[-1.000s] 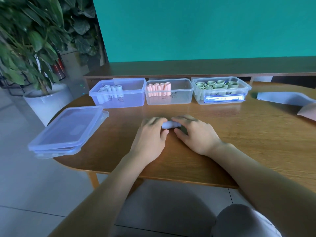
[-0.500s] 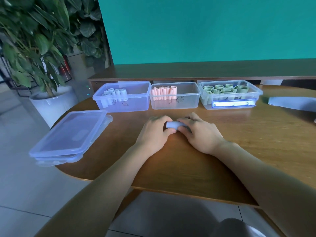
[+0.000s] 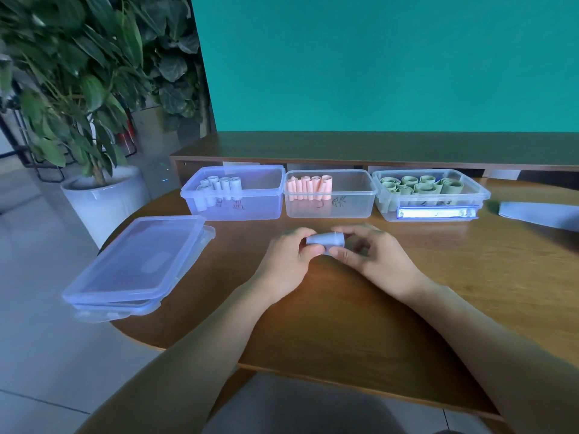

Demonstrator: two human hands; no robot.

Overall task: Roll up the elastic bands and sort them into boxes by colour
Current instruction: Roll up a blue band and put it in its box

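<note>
A rolled-up pale blue band [image 3: 326,239] is held just above the wooden table [image 3: 344,324] between both hands. My left hand [image 3: 289,255] pinches its left end and my right hand [image 3: 372,255] pinches its right end. Three clear boxes stand in a row behind. The left box [image 3: 250,211] holds several pale blue rolls, the middle box [image 3: 347,208] holds pink rolls, and the right box [image 3: 463,195] holds green rolls.
Stacked clear lids [image 3: 138,264] lie at the table's left edge. A flat pale blue band [image 3: 539,213] lies at the far right. A potted plant [image 3: 94,195] stands on the floor to the left. A wooden shelf [image 3: 376,148] runs behind the boxes.
The hands were pressing and rolling the blue band flat on the table; now both have lifted the finished roll slightly and hold it by its ends.
</note>
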